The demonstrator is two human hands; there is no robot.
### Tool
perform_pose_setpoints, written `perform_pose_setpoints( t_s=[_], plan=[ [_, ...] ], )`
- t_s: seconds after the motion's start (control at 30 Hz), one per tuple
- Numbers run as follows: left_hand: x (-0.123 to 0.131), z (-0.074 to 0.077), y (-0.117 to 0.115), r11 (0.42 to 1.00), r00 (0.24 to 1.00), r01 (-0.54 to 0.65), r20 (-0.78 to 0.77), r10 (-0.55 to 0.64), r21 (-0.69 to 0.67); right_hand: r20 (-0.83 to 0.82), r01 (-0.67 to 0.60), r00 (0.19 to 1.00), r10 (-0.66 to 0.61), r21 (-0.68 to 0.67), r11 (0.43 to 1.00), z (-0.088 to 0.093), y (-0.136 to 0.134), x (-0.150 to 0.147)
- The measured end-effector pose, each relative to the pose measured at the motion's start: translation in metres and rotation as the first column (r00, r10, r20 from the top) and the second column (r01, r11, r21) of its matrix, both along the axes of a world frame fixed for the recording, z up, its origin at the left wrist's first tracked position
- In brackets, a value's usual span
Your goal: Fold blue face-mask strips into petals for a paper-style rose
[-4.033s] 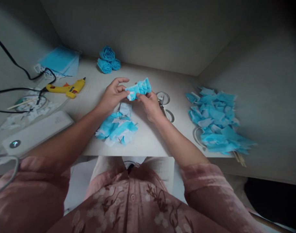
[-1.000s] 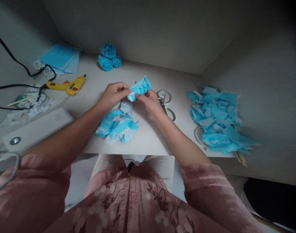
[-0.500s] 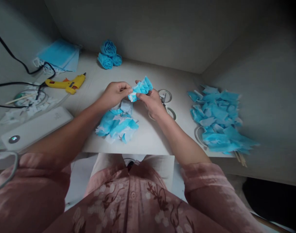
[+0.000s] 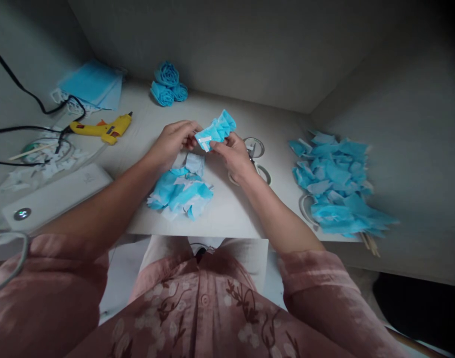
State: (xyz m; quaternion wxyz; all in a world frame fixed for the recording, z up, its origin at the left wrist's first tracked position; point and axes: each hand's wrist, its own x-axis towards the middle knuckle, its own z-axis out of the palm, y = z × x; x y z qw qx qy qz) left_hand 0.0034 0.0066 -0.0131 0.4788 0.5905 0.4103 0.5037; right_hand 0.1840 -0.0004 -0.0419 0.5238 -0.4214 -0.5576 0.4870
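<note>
Both hands meet above the middle of the white desk [image 4: 227, 214]. My left hand [image 4: 173, 141] and my right hand [image 4: 233, 155] pinch a bunched stack of blue fabric pieces [image 4: 216, 129] between them, fingers closed on it. Its white underside shows at the left end. Just below the hands lies a loose heap of blue and white fabric scraps [image 4: 181, 191]. A pair of scissors [image 4: 255, 159] lies right of my right hand, partly hidden by it.
A large pile of blue cut pieces [image 4: 335, 184] fills the desk's right side, with wooden sticks [image 4: 369, 242] poking out. Three blue fabric roses [image 4: 168, 84] stand at the back. A yellow glue gun [image 4: 103, 130], black cables, folded blue masks [image 4: 91, 87] and a white device [image 4: 52, 199] lie left.
The hands lifted the blue bundle slightly and turned it. My left fingers shifted from pinching its end to curling beside it. The camera tilted a little.
</note>
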Motion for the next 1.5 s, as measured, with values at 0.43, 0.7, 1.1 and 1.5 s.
perform_pose_setpoints(
  t_s=[0.43,0.7,1.1,1.5],
  plan=[
    [-0.002,0.007,-0.009,0.873,0.81,0.007,-0.514,0.281,0.488,0.063,0.053,0.996,-0.058,0.077,0.996,-0.002,0.001,-0.002],
    [-0.004,0.005,-0.006,0.878,0.791,0.022,-0.546,0.277,0.478,0.116,0.033,0.992,-0.048,0.129,0.991,0.0,0.0,-0.002],
    [-0.001,0.004,-0.007,0.889,0.806,0.019,-0.533,0.257,0.457,0.133,0.009,0.991,-0.023,0.105,0.994,0.005,-0.003,-0.002],
    [-0.005,0.006,-0.006,0.874,0.773,0.062,-0.577,0.263,0.482,0.113,-0.031,0.993,0.017,0.125,0.992,0.0,0.0,-0.002]
  ],
)
